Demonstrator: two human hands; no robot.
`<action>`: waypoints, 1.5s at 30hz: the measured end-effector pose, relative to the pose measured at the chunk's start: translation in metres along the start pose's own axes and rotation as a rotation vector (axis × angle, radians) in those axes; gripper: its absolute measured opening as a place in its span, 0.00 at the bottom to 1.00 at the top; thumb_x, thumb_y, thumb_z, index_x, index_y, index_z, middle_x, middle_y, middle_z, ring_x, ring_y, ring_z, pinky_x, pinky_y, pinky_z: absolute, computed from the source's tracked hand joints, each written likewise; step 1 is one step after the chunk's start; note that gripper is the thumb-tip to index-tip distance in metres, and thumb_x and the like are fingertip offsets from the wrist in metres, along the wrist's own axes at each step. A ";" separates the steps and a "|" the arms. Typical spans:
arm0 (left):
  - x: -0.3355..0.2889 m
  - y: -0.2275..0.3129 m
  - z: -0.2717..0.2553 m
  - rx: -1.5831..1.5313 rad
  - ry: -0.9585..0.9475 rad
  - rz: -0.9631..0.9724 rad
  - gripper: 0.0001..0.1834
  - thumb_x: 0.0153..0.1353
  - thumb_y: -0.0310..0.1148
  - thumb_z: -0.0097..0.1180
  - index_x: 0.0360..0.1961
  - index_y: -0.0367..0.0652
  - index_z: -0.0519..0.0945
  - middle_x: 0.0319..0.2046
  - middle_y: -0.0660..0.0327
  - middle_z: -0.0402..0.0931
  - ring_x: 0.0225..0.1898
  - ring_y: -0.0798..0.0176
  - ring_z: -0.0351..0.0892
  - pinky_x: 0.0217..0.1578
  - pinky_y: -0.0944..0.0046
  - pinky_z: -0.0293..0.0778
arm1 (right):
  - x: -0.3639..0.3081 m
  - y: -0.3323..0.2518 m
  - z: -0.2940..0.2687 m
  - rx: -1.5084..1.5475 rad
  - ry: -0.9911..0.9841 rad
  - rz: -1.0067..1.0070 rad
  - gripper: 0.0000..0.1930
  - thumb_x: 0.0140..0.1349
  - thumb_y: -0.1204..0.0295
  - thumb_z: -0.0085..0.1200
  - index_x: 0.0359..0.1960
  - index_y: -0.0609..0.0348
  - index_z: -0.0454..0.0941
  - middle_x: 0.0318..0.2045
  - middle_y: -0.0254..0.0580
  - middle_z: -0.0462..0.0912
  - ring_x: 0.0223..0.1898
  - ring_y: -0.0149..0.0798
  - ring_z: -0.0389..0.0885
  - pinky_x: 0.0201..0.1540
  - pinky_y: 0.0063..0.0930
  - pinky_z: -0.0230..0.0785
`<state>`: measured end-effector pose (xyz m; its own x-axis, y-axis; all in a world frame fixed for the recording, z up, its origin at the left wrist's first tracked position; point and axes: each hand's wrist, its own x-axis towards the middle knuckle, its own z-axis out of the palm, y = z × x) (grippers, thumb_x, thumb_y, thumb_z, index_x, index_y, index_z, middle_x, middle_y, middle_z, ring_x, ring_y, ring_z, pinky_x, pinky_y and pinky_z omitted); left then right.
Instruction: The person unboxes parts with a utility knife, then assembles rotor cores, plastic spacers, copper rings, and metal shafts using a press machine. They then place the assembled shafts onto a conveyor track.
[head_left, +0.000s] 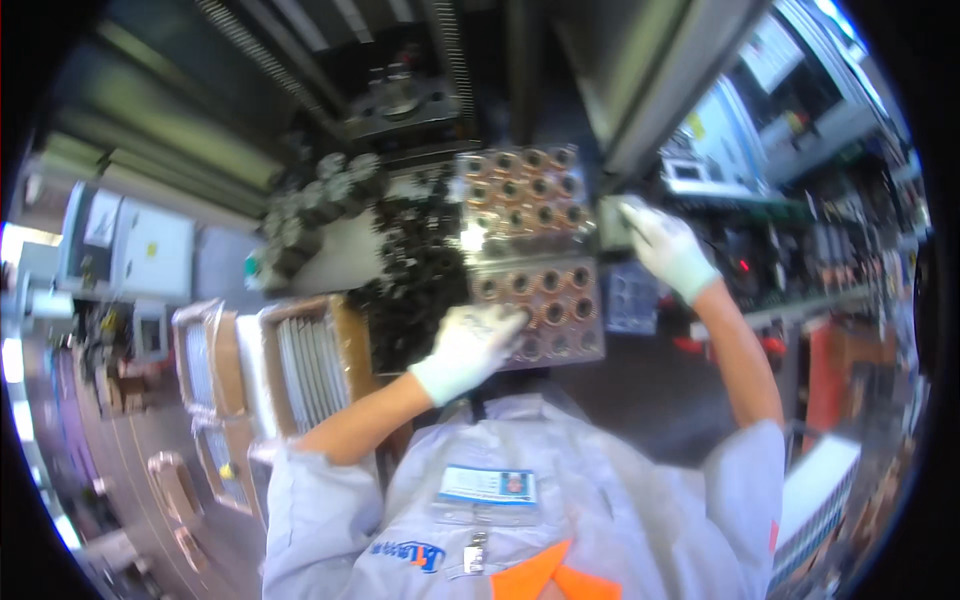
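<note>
We have room above the far tray [515,246], black parts [415,240] crowding its left, a metal column [678,82] far right.

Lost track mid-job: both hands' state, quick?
Left white-gloved hand: fingers over clear plastic tray of round copper-coloured parts; grip can't be told.
Right white-gloved hand: beside pale grey-green rectangular panel; grip unclear.

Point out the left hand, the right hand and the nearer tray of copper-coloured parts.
Left hand [468,347], head view: back of white glove.
Right hand [672,252], head view: back of white glove.
Nearer tray [598,326], head view: right rim.
</note>
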<state>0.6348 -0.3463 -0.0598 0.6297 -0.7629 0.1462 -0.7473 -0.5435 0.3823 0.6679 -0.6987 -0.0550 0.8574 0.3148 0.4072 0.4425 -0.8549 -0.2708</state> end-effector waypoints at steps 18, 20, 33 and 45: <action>-0.048 0.058 -0.024 -0.465 0.368 -0.440 0.14 0.57 0.36 0.66 0.37 0.39 0.78 0.41 0.52 0.76 0.38 0.51 0.81 0.41 0.55 0.78 | 0.006 -0.151 0.007 0.611 -0.208 0.068 0.15 0.62 0.81 0.56 0.51 0.67 0.81 0.50 0.53 0.84 0.52 0.49 0.83 0.58 0.35 0.72; -0.077 0.066 -0.025 -1.029 0.290 -0.608 0.13 0.64 0.37 0.63 0.41 0.37 0.79 0.35 0.58 0.83 0.38 0.63 0.83 0.44 0.62 0.77 | 0.013 -0.172 0.015 0.629 -0.234 0.002 0.16 0.60 0.81 0.58 0.51 0.67 0.81 0.50 0.52 0.84 0.52 0.47 0.83 0.57 0.35 0.72; -0.412 0.134 -0.055 -0.795 1.099 -1.229 0.13 0.68 0.32 0.61 0.50 0.37 0.82 0.43 0.62 0.84 0.45 0.71 0.80 0.50 0.68 0.76 | 0.036 -0.515 0.115 1.079 -0.757 -0.550 0.22 0.58 0.73 0.65 0.55 0.61 0.79 0.50 0.52 0.82 0.50 0.50 0.83 0.54 0.36 0.74; -0.574 0.142 -0.004 -0.189 1.490 -1.423 0.08 0.59 0.21 0.64 0.40 0.35 0.81 0.50 0.53 0.80 0.46 0.63 0.82 0.46 0.64 0.80 | -0.006 -0.750 0.262 0.389 -0.471 -1.128 0.18 0.56 0.67 0.62 0.48 0.56 0.78 0.56 0.59 0.76 0.48 0.51 0.82 0.45 0.42 0.77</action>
<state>0.1677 0.0160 -0.0858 0.3460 0.9251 0.1563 0.2759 -0.2595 0.9255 0.3998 0.0484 -0.0830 -0.0664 0.9656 0.2515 0.9601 0.1304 -0.2474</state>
